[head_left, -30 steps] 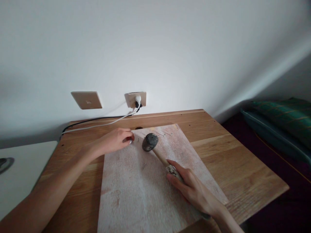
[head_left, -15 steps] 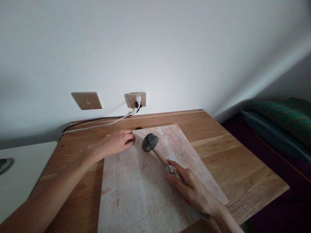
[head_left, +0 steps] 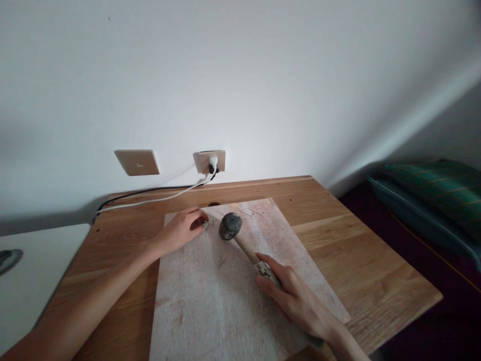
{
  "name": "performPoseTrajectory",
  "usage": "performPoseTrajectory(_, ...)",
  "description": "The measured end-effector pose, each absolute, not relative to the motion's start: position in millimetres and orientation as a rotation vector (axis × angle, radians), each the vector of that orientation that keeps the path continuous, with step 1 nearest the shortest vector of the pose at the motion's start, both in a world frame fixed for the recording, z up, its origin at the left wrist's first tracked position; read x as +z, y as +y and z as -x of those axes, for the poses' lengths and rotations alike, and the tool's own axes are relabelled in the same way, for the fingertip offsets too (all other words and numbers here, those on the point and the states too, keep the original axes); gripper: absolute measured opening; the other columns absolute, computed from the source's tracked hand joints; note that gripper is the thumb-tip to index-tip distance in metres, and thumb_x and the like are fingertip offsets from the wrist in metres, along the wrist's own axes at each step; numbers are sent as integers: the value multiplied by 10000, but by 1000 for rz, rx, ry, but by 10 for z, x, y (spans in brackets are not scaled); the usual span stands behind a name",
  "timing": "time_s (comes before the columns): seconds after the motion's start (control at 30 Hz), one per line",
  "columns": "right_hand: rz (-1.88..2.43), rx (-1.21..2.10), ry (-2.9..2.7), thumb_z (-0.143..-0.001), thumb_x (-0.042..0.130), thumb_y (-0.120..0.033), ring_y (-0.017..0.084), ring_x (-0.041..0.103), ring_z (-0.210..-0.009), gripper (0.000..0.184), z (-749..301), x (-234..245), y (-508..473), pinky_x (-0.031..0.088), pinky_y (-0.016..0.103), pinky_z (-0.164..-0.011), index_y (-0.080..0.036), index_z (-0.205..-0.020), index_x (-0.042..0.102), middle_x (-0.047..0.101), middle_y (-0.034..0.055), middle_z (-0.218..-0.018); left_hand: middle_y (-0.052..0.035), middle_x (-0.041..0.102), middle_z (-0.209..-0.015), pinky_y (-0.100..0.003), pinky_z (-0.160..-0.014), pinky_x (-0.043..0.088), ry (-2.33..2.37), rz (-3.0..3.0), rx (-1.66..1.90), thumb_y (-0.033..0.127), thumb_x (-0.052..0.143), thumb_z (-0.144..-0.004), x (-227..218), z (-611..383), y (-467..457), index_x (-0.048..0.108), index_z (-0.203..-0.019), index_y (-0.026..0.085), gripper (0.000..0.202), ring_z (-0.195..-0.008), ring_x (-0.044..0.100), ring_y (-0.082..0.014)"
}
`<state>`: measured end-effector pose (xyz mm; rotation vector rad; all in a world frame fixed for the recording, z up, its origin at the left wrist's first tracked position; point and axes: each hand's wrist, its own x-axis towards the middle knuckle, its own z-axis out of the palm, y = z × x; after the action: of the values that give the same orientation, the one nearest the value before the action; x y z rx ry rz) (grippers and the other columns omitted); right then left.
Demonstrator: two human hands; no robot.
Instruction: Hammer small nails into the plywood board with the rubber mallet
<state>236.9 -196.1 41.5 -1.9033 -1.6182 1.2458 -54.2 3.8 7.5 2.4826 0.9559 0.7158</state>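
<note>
My right hand [head_left: 291, 291] is wrapped around the handle of a rubber mallet [head_left: 230, 226]. The mallet's dark head rests on or just above a whitewashed wooden board [head_left: 195, 301]. At the board's far left edge, my left hand [head_left: 183, 228] is curled, fingertips and thumb close together; something small and pale shows there, too small to make out. Just right of these fingertips a small nail [head_left: 212, 222] seems to stand in the board. More nails [head_left: 257, 213] show beyond the mallet head, and a thin nail [head_left: 221, 262] lies nearer to me.
The board lies on a wooden table [head_left: 361, 250] against a white wall. A socket [head_left: 212, 163] with a white plug and cables [head_left: 158, 200] sits behind, beside a wall plate [head_left: 138, 162]. A white surface [head_left: 33, 281] stands left; cushions [head_left: 432, 200] are at right.
The view has tilted slightly up, so the scene sits a little lower. Against the board, both hands and the mallet stay nearly in place; the left fingers shift slightly.
</note>
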Motion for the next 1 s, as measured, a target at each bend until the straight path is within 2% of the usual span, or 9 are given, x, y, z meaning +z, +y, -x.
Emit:
performPoseTrajectory(0.13, 1843, 1357, -1539, -1039, 458, -615, 171, 553, -558, 683, -2331, 426, -1952, 441, 272, -516, -205, -1585, 480, 553, -18, -703, -42, 719, -948, -305, -805, 548, 910, -2443, 783, 103, 615, -879, 27, 551, 22, 704, -929, 191, 136, -898, 701, -206)
performPoseTrajectory(0.3, 1809, 1304, -1499, -1023, 505, -587, 136, 488, -504, 700, -2214, 483, -1866, 373, 232, -451, -155, -1573, 474, 488, -51, -624, -38, 749, -989, -287, -803, 560, 908, -2367, 787, 74, 637, -858, 47, 559, 19, 723, -1005, 197, 210, -869, 711, -186)
performPoseTrajectory(0.43, 1735, 1344, -1493, -1029, 523, -547, 100, 425, -425, 658, -2094, 560, -1736, 332, 198, -403, -146, -1549, 473, 468, -84, -552, -11, 755, -924, -261, -765, 559, 950, -2290, 795, 29, 621, -826, 41, 559, 15, 708, -1080, 193, 314, -793, 706, -163)
performPoseTrajectory(0.67, 1719, 1292, -1579, -1051, 516, -488, 90, 421, -409, 576, -1954, 588, -1569, 352, 180, -390, -158, -1523, 493, 475, -91, -541, 4, 735, -830, -236, -709, 527, 976, -2248, 808, 12, 617, -793, 38, 553, 28, 676, -922, 189, 227, -728, 690, -150)
performPoseTrajectory(1.0, 1731, 1242, -1731, -1068, 512, -485, 118, 498, -450, 560, -1944, 598, -1547, 391, 228, -479, -189, -1544, 506, 510, -68, -572, 1, 748, -820, -236, -709, 510, 1029, -2220, 785, 19, 618, -763, 100, 555, 0, 674, -1029, 186, 319, -730, 704, -164)
